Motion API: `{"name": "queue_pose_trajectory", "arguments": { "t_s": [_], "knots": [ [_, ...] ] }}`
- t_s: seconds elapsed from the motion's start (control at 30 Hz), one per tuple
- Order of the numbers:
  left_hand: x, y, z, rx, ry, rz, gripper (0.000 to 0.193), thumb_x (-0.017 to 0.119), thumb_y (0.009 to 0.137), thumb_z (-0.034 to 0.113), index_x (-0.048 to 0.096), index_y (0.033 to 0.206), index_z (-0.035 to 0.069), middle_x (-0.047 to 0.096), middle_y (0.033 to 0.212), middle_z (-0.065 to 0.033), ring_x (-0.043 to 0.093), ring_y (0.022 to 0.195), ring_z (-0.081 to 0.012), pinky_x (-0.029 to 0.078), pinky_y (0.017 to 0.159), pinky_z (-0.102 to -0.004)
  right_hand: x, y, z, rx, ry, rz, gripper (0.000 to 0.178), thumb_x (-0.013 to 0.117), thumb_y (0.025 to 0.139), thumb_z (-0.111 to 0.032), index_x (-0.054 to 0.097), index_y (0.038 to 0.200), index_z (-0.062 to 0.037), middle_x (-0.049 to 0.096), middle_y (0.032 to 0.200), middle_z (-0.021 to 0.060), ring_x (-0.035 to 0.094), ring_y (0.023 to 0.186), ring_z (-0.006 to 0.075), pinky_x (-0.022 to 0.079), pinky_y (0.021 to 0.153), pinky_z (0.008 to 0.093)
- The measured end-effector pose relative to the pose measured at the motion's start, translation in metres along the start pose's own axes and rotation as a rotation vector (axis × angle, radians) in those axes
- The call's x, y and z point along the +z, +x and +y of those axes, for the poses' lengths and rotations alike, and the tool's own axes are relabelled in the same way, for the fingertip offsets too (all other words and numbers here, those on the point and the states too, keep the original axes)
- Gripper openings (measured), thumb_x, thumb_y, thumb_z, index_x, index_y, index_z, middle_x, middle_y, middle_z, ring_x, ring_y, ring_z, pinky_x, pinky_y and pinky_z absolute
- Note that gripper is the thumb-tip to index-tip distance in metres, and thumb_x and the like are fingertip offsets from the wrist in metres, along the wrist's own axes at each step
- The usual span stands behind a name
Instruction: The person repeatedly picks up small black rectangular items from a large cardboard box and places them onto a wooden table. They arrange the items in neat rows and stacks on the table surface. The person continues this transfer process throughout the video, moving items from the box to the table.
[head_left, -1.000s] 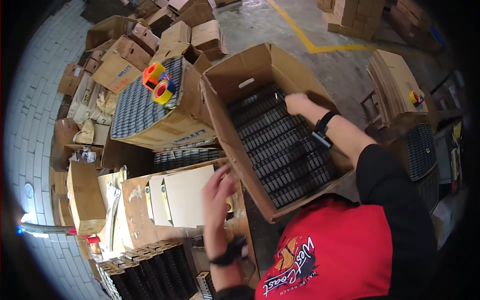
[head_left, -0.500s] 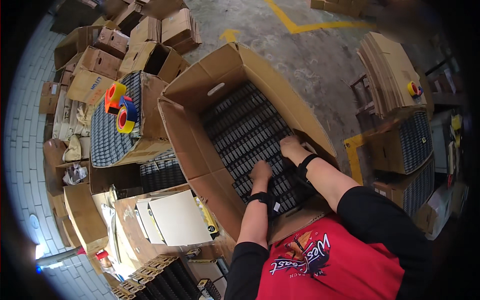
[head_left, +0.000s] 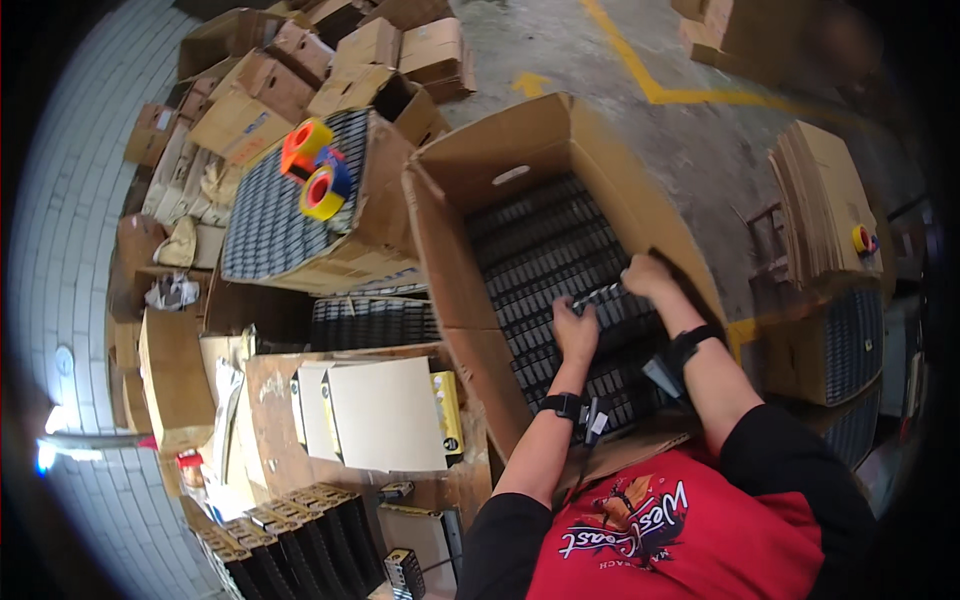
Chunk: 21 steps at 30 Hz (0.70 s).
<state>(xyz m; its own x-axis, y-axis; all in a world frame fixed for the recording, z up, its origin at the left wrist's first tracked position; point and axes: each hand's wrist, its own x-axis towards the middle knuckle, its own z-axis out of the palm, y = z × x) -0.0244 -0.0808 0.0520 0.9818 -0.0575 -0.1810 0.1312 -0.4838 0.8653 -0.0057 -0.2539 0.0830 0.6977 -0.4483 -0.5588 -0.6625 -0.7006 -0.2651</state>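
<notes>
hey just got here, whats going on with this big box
A person is bent over an open cardboard box holding rows of small dark-grey pieces. The left hand and right hand seem to hold a short segmented strip between them, above the rows. To the left, tape dispensers sit on another packed box.

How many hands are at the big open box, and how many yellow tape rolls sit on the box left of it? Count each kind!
Hands: 2 (left hand, right hand)
Yellow tape rolls: 2
Total: 4
</notes>
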Motion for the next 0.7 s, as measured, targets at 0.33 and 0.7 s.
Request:
{"name": "queue_pose_trajectory", "arguments": {
  "t_s": [0.33,0.7],
  "knots": [
    [-0.250,-0.060,0.102,0.387,-0.443,0.653,0.035,0.067,0.079,0.013,0.046,0.104,0.002,0.045,0.087,-0.0033,0.043,0.078,-0.0111,0.040,0.070,-0.0247,-0.054,-0.179,-0.161,-0.883,0.797,0.325,0.024,0.059,0.086,-0.020,0.056,0.100,0.0003,0.058,0.086,0.0036,0.052,0.077,0.0106,0.043,0.071,0.0257],
    [-0.404,-0.342,-0.193,-0.155,-0.994,0.934,0.038,0.060,0.080,0.001,0.053,0.117,-0.005,0.059,0.105,-0.0045,0.053,0.090,-0.0102,0.042,0.082,-0.0224,0.226,-0.378,-0.263,-1.395,0.265,-0.549,0.057,0.073,0.071,-0.014,0.047,0.120,0.0016,0.045,0.100,0.0107,0.050,0.087,0.0211,0.048,0.074,0.0296]
  ]
}}
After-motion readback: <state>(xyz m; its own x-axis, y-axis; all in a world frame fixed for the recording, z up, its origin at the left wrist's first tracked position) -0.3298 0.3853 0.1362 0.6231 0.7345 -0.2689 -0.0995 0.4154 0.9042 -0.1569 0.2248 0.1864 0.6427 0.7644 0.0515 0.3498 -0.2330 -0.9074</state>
